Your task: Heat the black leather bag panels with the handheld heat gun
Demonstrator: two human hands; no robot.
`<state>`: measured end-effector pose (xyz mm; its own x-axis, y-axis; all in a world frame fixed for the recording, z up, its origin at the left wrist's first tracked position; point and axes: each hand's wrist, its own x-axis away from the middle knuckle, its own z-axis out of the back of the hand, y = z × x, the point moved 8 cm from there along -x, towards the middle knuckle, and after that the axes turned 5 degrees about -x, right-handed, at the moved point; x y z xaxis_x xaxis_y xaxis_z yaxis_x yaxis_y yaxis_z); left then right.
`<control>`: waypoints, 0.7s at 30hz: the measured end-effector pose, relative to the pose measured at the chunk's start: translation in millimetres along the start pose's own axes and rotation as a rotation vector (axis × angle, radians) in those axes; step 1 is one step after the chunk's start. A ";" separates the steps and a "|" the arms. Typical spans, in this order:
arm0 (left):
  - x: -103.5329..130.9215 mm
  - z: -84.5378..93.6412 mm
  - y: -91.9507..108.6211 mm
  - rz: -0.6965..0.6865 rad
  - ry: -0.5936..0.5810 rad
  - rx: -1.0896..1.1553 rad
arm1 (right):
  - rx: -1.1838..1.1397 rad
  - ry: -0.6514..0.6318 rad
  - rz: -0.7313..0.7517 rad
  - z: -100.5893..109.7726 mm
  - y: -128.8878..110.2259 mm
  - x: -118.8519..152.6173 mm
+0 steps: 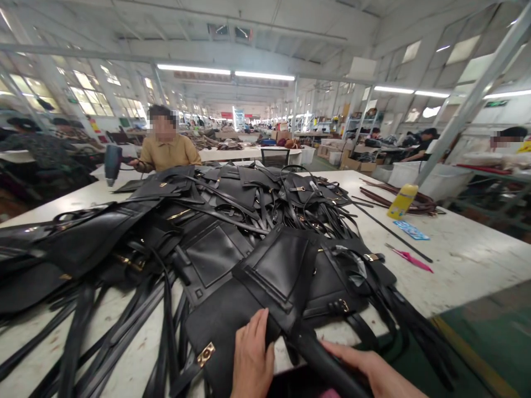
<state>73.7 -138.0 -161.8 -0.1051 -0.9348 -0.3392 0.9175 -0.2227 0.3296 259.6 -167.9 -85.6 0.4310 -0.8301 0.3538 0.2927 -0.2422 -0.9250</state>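
A black leather bag (224, 326) with a gold clasp lies on the near side of a heap of similar bags. My left hand (254, 351) rests on its flap, fingers stretched out and lying against the leather. To the right, my right hand (359, 359) is at a thick, dark edge of the bag (319, 354) by the table's front, its fingers partly hidden behind it. A second black bag (286, 265) overlaps it, with a flat front pocket showing. Long black straps trail from the pile toward me.
On the white table (477, 243) at right lie pink-handled snips (410, 260), a blue card (410, 230), a yellow bottle (402, 202) and brown straps (418, 199). Across the heap, a person in a tan shirt (170, 149) holds a heat gun (112, 164).
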 end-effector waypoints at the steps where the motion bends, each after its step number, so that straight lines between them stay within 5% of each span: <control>1: 0.0 -0.7 -1.5 0.016 -0.016 0.023 | 0.014 -0.007 0.027 -2.8 -1.9 -6.9; 8: 2.1 0.4 -2.0 0.068 -0.045 0.075 | -0.140 0.113 -0.017 12.1 -4.4 -23.0; 13: 0.4 -1.4 -0.1 0.070 -0.061 0.035 | 0.008 0.024 -0.171 24.0 5.9 -8.2; 21: 2.9 -2.7 4.2 0.033 -0.031 -0.018 | -0.227 -0.065 -0.116 -1.2 19.2 -40.5</control>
<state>78.3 -140.9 -163.7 -0.0860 -0.9498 -0.3009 0.9274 -0.1867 0.3243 246.8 -139.6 -117.9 0.4616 -0.7584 0.4602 0.1472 -0.4462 -0.8828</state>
